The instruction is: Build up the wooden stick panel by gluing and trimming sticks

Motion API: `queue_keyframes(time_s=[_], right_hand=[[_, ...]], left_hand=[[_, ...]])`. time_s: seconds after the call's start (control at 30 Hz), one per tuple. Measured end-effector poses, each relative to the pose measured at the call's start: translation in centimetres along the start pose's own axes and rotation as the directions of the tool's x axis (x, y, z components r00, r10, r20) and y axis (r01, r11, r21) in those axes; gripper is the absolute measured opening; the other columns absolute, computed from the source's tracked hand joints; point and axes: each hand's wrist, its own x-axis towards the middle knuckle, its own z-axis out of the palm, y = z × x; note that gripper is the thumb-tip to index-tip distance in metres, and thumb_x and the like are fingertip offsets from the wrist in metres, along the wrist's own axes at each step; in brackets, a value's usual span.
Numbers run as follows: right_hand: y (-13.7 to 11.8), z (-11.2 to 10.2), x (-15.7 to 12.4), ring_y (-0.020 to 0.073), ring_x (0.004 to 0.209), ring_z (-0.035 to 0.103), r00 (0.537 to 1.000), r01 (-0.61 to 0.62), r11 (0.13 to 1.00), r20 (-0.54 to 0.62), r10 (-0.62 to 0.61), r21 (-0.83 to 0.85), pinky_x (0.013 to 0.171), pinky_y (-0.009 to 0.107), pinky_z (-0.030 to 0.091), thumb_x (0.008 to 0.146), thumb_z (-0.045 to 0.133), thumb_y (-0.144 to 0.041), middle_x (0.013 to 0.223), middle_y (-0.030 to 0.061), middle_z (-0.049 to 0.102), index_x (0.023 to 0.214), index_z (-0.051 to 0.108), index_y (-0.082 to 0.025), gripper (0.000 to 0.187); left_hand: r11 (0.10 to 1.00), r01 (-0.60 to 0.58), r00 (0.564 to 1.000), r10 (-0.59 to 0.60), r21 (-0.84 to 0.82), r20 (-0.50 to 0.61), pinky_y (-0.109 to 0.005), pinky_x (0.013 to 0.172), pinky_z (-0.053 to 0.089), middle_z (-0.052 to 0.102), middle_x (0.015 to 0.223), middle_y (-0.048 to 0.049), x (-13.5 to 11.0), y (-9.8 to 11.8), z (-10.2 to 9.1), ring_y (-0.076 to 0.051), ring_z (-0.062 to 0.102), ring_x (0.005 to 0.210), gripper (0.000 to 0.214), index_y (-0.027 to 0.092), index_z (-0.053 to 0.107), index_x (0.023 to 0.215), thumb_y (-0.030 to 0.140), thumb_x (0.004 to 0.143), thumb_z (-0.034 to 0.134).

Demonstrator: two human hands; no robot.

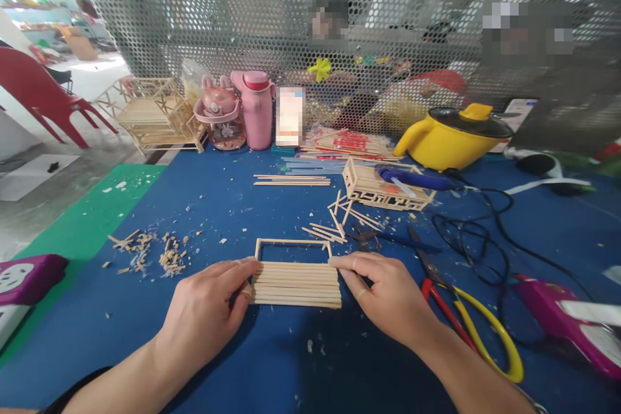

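A small panel of pale wooden sticks [297, 284] lies on the blue table before me, its sticks side by side. At its far end a thin stick frame [294, 241] extends, open in the middle. My left hand [206, 301] grips the panel's left edge between thumb and fingers. On the right edge, the thumb and fingertips of my right hand [388, 291] press against the sticks. Just beyond lie several loose short sticks [325, 233]. Farther back stands a small stick-built model [383, 184] with a blue glue gun [412, 178] resting on it.
Wood scraps [145, 252] lie left. Red-and-yellow-handled pliers [466, 317], a black cable [485, 233] and a purple object [563, 317] are right. Behind stand a yellow pot [451, 142], a pink bottle [257, 110] and a larger stick model [155, 113], before a perforated metal screen [272, 13].
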Motion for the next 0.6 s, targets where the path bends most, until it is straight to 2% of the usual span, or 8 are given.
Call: queue_keyframes(time_s=[0.2,0.37,0.43,0.53,0.6], right_hand=[[-0.1,-0.1,-0.1,0.0169,0.080,0.071,1.000,0.007,1.000,0.003,-0.007,0.018,0.074,0.029,0.056,0.082,0.051,-0.012,0.086,-0.0010,0.077,0.089,0.074,-0.026,0.028],[-0.1,-0.3,-0.2,0.0165,0.079,0.071,0.999,0.018,1.000,0.027,-0.019,0.021,0.073,0.030,0.055,0.083,0.051,-0.011,0.086,-0.0025,0.076,0.092,0.074,-0.027,0.030],[-0.1,-0.3,-0.2,0.0164,0.080,0.071,0.999,0.019,1.000,0.031,-0.019,0.022,0.074,0.029,0.054,0.082,0.051,-0.010,0.086,-0.0025,0.077,0.093,0.074,-0.027,0.031],[-0.1,-0.3,-0.2,0.0160,0.080,0.071,0.999,0.018,1.000,0.033,-0.019,0.022,0.075,0.029,0.054,0.081,0.052,-0.009,0.087,-0.0024,0.077,0.093,0.074,-0.028,0.031],[-0.1,-0.3,-0.2,0.0159,0.080,0.071,0.999,0.019,1.000,0.037,-0.020,0.019,0.075,0.029,0.054,0.081,0.053,-0.009,0.087,-0.0024,0.077,0.093,0.074,-0.027,0.031]], left_hand=[[0.997,-0.048,0.998,0.050,0.066,-0.029,-0.030,0.068,0.059,0.074,0.096,-0.0047,0.0,0.5,0.1,-0.019,0.071,0.083,0.032,0.019,0.065,0.104,0.017,0.084,0.040],[0.960,-0.096,0.995,0.088,0.265,0.040,-0.040,0.068,0.057,0.070,0.096,-0.0089,0.6,2.0,0.0,-0.026,0.066,0.083,0.029,0.020,0.065,0.107,0.034,0.092,0.045],[0.932,-0.095,0.995,0.085,0.349,0.044,-0.046,0.075,0.054,0.069,0.100,-0.0112,0.9,2.8,-0.1,-0.029,0.063,0.089,0.027,0.021,0.068,0.101,0.033,0.091,0.047],[0.910,-0.078,0.997,0.073,0.407,0.028,-0.053,0.091,0.046,0.062,0.120,-0.0163,1.4,4.0,-0.2,-0.035,0.056,0.110,0.024,0.017,0.070,0.094,0.023,0.087,0.048],[0.907,-0.109,0.994,0.099,0.406,0.044,-0.053,0.100,0.040,0.054,0.133,-0.0186,1.6,4.8,0.3,-0.036,0.047,0.124,0.027,0.013,0.068,0.099,0.016,0.084,0.046]])
